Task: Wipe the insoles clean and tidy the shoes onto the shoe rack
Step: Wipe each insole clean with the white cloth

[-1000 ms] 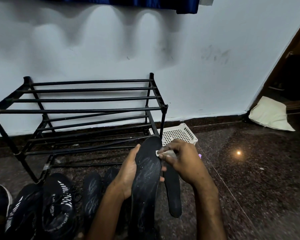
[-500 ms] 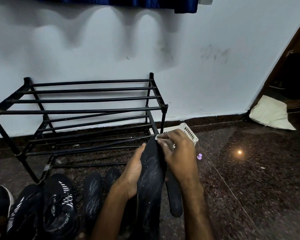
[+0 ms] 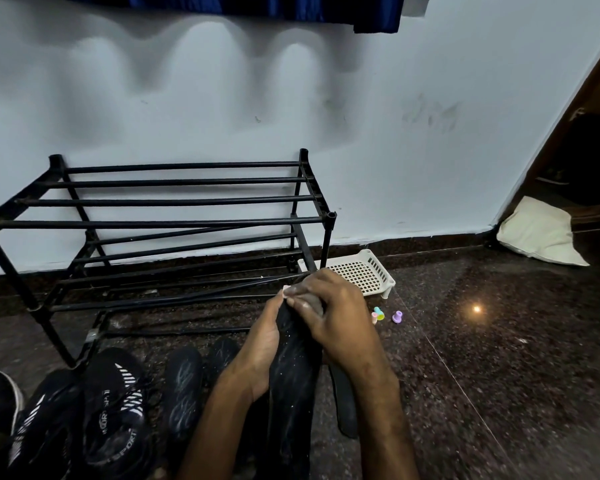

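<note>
1. Bottom centre of the frame: the insole (image 3: 293, 386) stands on end, dark and flecked with pale grit, its toe end up near the middle of the frame.
2. The left hand (image 3: 258, 351) clasps its left edge. The thumb lies along the front and the fingers are tucked behind, out of sight, so it is a closed hold on the insole.
3. The right hand (image 3: 336, 317) caps the toe end. Its fingertips pinch a small white wipe (image 3: 286, 291) and press it against the top edge.
4. My read on handling: this looks light, thin and bendy. Push hard on an unsupported stretch and it will likely fold away from the wipe.
5. So the place to hold is mid-length along the edge, with a palm or fingers backing the patch being rubbed. That is roughly where the left hand sits.
6. The surface looks matte and grippy rather than slick, so a slip seems unlikely. Creasing is the likelier worry.
7. Lower left: black shoes (image 3: 115, 410) with white stripes sit on the dark floor (image 3: 499, 375), just in front of the black shoe rack (image 3: 174, 202) at centre left. Racking them is not yet done.
8. Loose insoles (image 3: 184, 386) lie between the shoes and the hands, and 1 more pokes out under the right forearm.
9. Right of the rack sits a white basket (image 3: 364, 275), with small coloured pegs (image 3: 397, 317) just beside the right hand. A pale cushion (image 3: 537, 233) lies at the far right by the wall.
</note>
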Demonstrator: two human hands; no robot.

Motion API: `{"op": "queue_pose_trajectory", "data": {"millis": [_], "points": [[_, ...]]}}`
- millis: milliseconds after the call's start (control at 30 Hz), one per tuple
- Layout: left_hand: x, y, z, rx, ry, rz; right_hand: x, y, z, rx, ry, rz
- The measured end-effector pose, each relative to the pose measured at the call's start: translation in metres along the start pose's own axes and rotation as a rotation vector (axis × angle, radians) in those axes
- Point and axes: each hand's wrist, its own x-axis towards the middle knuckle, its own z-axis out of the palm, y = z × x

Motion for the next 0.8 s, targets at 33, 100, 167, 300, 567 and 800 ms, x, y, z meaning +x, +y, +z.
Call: {"op": "queue_pose_trajectory", "data": {"millis": [33,100,167,300,567,800], "points": [[0.0,-0.001,0.0,-0.002,-0.009,-0.001,-0.001,0.001,0.0,-0.015,0.006,0.001],[-0.001,0.0,0.001,0.007,-0.032,-0.019,-0.001,0.004,-0.001,-0.07,0.136,0.057],[-0.001,0.0,0.002,0.05,-0.037,-0.045,0.0,0.007,-0.005,-0.108,0.293,0.12],[0.0,0.002,0.001,0.027,-0.052,-0.058,-0.004,0.011,-0.008,-0.09,0.304,0.131],[0.004,-0.003,-0.009,0.014,-0.059,-0.116,-0.009,0.032,-0.027,-0.003,-0.091,0.205],[0.006,-0.002,-0.007,-0.056,-0.077,-0.112,-0.005,0.021,-0.022,-0.014,0.065,0.177]]}}
